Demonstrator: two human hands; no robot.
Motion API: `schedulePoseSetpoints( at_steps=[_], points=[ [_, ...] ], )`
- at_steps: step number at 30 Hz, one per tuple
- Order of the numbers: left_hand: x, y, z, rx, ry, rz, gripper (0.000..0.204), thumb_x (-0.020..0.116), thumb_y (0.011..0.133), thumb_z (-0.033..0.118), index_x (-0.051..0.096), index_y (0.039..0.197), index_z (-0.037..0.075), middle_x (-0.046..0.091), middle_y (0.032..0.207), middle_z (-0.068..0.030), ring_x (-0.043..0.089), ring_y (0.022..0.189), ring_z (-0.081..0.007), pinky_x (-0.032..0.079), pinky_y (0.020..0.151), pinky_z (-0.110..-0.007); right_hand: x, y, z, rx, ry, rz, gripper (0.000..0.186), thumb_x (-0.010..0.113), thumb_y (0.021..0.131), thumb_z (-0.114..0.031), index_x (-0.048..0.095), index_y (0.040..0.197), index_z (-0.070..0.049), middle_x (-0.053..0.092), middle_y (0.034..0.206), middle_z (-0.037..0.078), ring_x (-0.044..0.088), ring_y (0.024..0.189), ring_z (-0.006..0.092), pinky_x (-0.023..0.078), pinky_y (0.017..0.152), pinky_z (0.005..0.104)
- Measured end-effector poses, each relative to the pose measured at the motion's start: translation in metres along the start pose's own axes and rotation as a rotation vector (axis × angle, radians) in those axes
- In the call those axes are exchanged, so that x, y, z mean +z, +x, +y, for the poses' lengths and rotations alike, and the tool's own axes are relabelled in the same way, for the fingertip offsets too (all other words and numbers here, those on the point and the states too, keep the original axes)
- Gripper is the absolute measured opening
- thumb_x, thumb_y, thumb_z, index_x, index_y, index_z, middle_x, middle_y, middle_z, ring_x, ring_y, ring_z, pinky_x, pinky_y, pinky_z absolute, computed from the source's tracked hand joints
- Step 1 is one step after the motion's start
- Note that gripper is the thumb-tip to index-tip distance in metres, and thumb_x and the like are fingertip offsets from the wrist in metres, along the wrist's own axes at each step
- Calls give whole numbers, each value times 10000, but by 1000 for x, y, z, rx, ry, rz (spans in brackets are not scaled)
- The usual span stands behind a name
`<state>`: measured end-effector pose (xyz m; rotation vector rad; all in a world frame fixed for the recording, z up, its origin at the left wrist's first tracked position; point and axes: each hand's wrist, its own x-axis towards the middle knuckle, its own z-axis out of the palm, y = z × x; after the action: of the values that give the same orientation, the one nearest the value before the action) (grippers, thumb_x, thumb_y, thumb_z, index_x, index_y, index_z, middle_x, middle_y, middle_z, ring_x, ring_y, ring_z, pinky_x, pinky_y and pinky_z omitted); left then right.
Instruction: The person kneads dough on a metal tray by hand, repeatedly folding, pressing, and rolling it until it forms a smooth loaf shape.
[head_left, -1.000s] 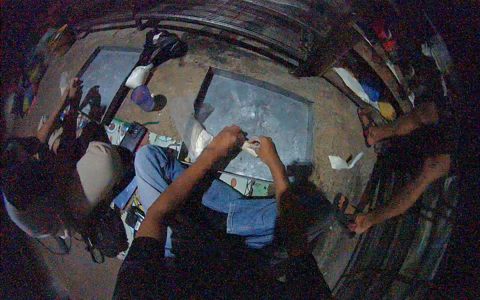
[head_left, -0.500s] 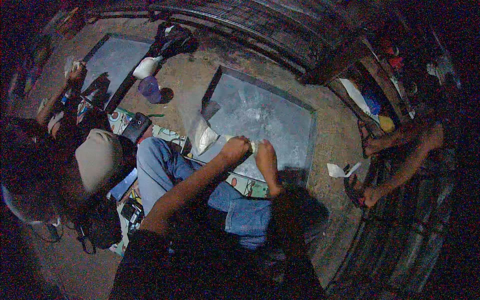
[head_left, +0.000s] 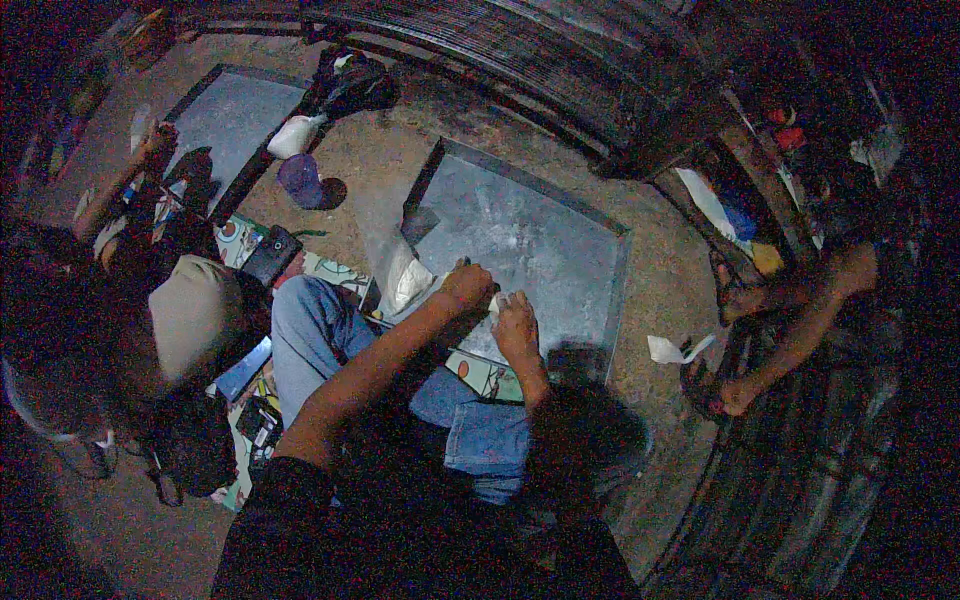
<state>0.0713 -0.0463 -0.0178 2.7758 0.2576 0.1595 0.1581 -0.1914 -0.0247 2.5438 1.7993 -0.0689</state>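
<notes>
Both hands meet over the near-left part of a grey, low-rimmed panel. My left hand is closed in a fist; what it holds is hidden by its fingers. My right hand is closed in a pinch, with a small pale piece showing between it and the left fist. The piece is too small and dim to name. Beside my left hand lies a crumpled white, translucent bag. My legs in blue jeans are folded under my arms.
At the left, a person sits by a second grey panel. A dark phone lies near my knee. Beyond are a white bag, a purple cup-like thing and a dark bundle. Another person's foot is at the right, near white paper.
My right hand has moved slightly left and down, its fingers turned more toward the left fist. The left hand has shifted a little up and left.
</notes>
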Motion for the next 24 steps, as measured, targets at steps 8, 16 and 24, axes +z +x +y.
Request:
schedulePoseSetpoints(
  at_steps=[8,16,24],
  points=[
    [-3,-50,17,-20,-100,241,110,646,738,120,642,822,47,642,851,-164,615,832,-373,492,741,-466,-23,3,4,48,335,-86,446,722,735,-130,612,1118,70,531,1297,260,430,1291,399,351,1100,441],
    [-25,-57,37,-89,-236,278,124,637,745,113,626,834,28,625,796,-165,619,834,-377,506,745,-472,-26,-4,14,155,593,-29,348,730,760,-141,655,1064,12,663,1042,229,664,937,366,523,804,417],
    [-14,-55,40,-187,-284,265,180,635,791,118,578,943,41,600,902,-177,617,839,-372,530,702,-457,-23,3,37,384,1048,-118,387,821,701,-98,681,1059,-55,721,968,104,681,813,173,537,704,315]
  ],
)
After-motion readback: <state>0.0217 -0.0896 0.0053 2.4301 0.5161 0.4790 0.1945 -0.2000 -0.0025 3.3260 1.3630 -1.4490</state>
